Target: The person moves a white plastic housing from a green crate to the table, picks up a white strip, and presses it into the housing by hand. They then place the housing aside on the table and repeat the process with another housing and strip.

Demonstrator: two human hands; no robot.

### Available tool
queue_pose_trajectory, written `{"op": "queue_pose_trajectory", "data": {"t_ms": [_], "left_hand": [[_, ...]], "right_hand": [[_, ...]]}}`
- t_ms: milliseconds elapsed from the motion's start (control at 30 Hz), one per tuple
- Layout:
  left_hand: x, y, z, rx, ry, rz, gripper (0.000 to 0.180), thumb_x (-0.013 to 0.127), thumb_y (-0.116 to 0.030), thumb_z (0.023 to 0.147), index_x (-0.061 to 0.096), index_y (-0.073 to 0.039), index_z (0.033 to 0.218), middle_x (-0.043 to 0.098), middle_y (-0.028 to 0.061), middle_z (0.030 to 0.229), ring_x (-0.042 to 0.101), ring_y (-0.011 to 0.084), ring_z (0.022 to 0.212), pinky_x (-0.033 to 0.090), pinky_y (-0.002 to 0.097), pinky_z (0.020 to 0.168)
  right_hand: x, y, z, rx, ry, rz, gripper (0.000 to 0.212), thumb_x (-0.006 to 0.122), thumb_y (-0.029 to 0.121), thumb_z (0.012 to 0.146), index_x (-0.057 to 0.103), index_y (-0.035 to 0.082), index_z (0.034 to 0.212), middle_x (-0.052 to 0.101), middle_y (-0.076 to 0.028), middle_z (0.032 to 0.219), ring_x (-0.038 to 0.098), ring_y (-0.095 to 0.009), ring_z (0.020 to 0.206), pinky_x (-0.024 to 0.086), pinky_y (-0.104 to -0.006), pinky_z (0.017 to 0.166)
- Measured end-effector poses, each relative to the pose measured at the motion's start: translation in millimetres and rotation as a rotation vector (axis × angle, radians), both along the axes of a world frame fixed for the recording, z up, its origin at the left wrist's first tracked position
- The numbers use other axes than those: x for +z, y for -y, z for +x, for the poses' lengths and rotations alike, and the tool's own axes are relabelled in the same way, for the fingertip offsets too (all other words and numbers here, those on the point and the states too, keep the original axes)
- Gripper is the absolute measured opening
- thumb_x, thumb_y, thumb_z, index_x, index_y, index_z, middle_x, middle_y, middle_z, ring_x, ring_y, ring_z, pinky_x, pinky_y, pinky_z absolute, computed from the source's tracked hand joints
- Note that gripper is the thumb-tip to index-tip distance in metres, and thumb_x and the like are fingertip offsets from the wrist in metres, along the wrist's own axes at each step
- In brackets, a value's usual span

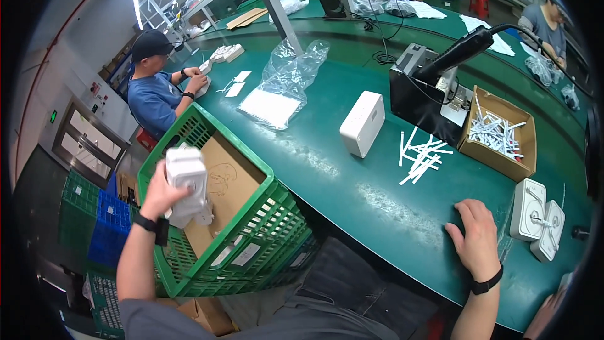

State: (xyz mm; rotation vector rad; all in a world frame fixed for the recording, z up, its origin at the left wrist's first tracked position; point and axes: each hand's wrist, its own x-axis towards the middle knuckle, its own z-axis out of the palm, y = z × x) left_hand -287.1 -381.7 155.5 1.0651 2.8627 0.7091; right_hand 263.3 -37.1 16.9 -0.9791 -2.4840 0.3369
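My left hand [165, 195] grips a white plastic housing [187, 173] with rounded corners, thumb across its side. The housing is over the green crate [242, 239], and more white plastic shows just below it; whether these are joined I cannot tell. Brown cardboard [229, 173] lies inside the crate. On the green tabletop rests my right hand [475, 233], fingers apart and holding nothing. Nearest to it, on the right, are two white devices [528, 209] with round fittings on top. A white box-shaped device [363, 124] stands upright farther back.
White strips [421, 156] lie loose before a cardboard box [503, 162] full of similar ones. Beside it stands a black machine [420, 97] with a handheld tool [462, 53]. A clear plastic bag [292, 82] holds white sheets. Co-workers sit around, one in blue [151, 97] at left.
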Motion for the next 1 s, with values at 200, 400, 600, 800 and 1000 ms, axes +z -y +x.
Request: {"op": "queue_pose_trajectory", "data": {"t_ms": [200,400,600,800,1000], "left_hand": [[31.0,-165.4,7.5,-0.397,0.012,0.105,0.097,0.095,-0.035,0.069,0.051,0.009,0.143,0.068,0.0213,0.136,0.067,0.0292,0.127,0.053,0.0394,0.109],[10.4,-317.1,57.4,-0.39,-0.076,-0.314,0.109,0.093,-0.056,0.067,0.052,0.012,0.142,0.071,0.0283,0.128,0.072,0.0374,0.117,0.057,0.04,0.102],[-42.3,-384.2,51.8,-0.482,0.118,-0.508,0.128,0.082,-0.077,0.07,0.047,0.019,0.148,0.069,0.0339,0.135,0.07,0.0419,0.125,0.054,0.0442,0.109],[-62.8,-387.2,99.2,-0.301,-0.094,-0.403,0.118,0.056,-0.088,0.089,0.05,0.009,0.154,0.066,0.0325,0.143,0.067,0.0443,0.132,0.053,0.0472,0.11],[-40.8,-318.8,45.1,-0.348,-0.202,-0.197,0.085,0.044,-0.076,0.105,0.067,-0.003,0.143,0.072,0.0273,0.132,0.069,0.0431,0.125,0.054,0.0492,0.107]], "right_hand": [[-3.2,-2.2,5.1,-0.008,-0.015,0.022,0.041,0.084,0.015,0.084,0.069,0.0,0.12,0.069,-0.018,0.124,0.064,-0.04,0.118,0.052,-0.0482,0.102],[-6.2,-2.4,9.8,0.032,-0.047,0.016,0.037,0.084,0.018,0.087,0.07,0.002,0.117,0.07,-0.016,0.12,0.065,-0.039,0.116,0.052,-0.0478,0.1],[-5.2,-4.9,11.8,0.019,-0.056,-0.002,0.036,0.084,0.018,0.088,0.071,0.002,0.117,0.071,-0.014,0.119,0.065,-0.037,0.115,0.052,-0.0468,0.099],[-5.8,-5.9,16.1,0.014,-0.059,-0.012,0.034,0.084,0.019,0.089,0.071,0.002,0.116,0.071,-0.014,0.118,0.065,-0.037,0.114,0.052,-0.0468,0.099],[-17.4,-14.2,3.1,0.038,-0.063,-0.04,0.037,0.085,0.016,0.085,0.07,0.001,0.115,0.072,-0.018,0.119,0.066,-0.04,0.114,0.052,-0.0487,0.101]]}}
